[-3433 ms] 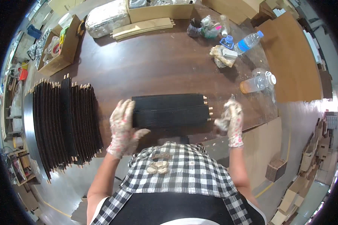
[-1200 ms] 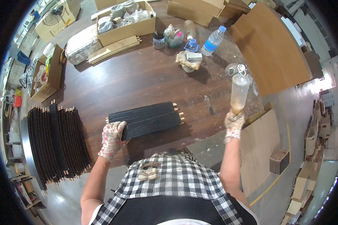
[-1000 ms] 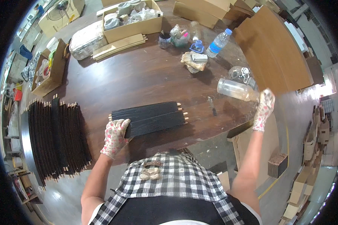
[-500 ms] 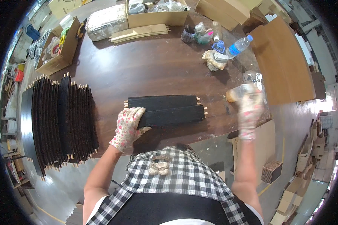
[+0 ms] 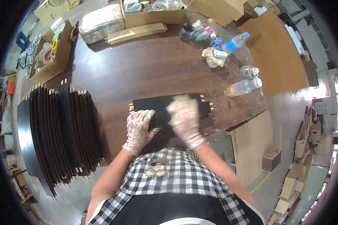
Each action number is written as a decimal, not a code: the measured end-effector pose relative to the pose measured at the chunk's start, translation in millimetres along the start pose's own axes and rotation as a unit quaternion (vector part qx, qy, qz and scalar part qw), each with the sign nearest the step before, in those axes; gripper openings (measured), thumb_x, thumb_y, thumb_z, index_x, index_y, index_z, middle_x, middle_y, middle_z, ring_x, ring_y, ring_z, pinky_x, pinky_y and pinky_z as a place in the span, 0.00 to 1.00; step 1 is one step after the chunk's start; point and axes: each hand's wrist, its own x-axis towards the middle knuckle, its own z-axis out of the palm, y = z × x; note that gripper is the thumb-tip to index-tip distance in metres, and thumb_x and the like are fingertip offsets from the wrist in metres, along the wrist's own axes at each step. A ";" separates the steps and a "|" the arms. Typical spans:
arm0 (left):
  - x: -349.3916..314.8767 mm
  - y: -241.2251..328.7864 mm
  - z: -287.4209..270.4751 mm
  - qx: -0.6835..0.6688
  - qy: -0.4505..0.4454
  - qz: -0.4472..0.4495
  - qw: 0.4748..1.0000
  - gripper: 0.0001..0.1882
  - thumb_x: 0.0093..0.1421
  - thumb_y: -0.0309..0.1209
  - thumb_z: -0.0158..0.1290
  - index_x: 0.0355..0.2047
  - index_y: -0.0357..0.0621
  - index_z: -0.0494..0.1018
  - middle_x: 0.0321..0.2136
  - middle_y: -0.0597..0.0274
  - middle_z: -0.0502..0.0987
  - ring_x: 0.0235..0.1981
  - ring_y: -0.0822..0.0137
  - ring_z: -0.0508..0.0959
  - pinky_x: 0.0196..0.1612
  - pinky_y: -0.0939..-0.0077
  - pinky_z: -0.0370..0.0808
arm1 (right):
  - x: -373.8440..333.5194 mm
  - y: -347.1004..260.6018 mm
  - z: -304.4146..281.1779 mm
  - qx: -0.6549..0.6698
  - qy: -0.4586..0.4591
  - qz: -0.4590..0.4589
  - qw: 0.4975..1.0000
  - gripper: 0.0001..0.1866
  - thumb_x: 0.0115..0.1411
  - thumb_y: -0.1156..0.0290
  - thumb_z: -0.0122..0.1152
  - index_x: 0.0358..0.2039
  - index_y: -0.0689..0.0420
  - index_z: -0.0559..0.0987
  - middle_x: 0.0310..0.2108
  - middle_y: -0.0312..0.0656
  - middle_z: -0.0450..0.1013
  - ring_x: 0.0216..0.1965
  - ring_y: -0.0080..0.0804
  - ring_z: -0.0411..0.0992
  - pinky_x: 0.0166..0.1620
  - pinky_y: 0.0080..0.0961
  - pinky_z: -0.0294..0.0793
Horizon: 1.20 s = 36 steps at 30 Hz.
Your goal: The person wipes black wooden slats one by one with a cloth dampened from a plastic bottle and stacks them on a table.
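Two black wooden boards [image 5: 161, 104] with pale dowel pegs at their ends lie side by side in front of me, the nearer one shifted slightly right. My left hand [image 5: 139, 125], in a white floral glove, grips the left end of the nearer board, its thumb along the near edge. Over the right half of the boards is my right hand [image 5: 186, 118], in a matching glove. Motion smears its fingers, so whether it holds anything cannot be made out. To the right is a clear plastic bottle [image 5: 242, 88] with a white cap and some amber liquid.
A big row of similar black boards [image 5: 56, 135] stands at the left table edge. Along the back are open cardboard boxes [image 5: 154, 17], a wrapped bundle [image 5: 102, 23] and pale slats [image 5: 137, 33]. A blue-labelled water bottle [image 5: 236, 43] and a crumpled cloth [image 5: 213, 58] are at back right.
My right hand has moved left from the amber-liquid bottle to above the boards. The bottle is now uncovered. My left hand stays at the boards' left end; the whole view has shifted slightly.
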 end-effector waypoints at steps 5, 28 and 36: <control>-7.2 -3.1 -4.4 -0.010 0.006 -0.001 1.000 0.35 0.38 0.37 0.69 0.49 0.45 0.72 0.45 0.59 0.75 0.49 0.56 0.73 0.54 0.56 0.64 | -0.1 29.6 -13.5 -0.075 0.021 0.123 0.989 0.24 0.56 0.63 0.57 0.53 0.58 0.74 0.58 0.49 0.68 0.62 0.48 0.62 0.67 0.55 0.48; -29.7 -34.8 -8.4 -0.299 0.009 -0.122 0.947 0.49 0.41 0.33 0.70 0.63 0.43 0.59 0.51 0.54 0.73 0.52 0.51 0.72 0.55 0.58 0.69 | -20.9 27.1 -3.0 -0.059 0.213 -0.062 0.973 0.12 0.61 0.76 0.53 0.46 0.57 0.77 0.50 0.41 0.75 0.49 0.38 0.75 0.53 0.40 0.74; -41.5 -50.1 7.3 -0.276 0.062 -0.061 0.957 0.55 0.45 0.37 0.70 0.68 0.46 0.49 0.52 0.51 0.72 0.48 0.60 0.77 0.45 0.70 0.81 | -15.8 -9.6 37.4 0.402 0.106 -0.068 0.907 0.15 0.57 0.69 0.54 0.45 0.53 0.79 0.56 0.40 0.72 0.63 0.39 0.63 0.67 0.44 0.53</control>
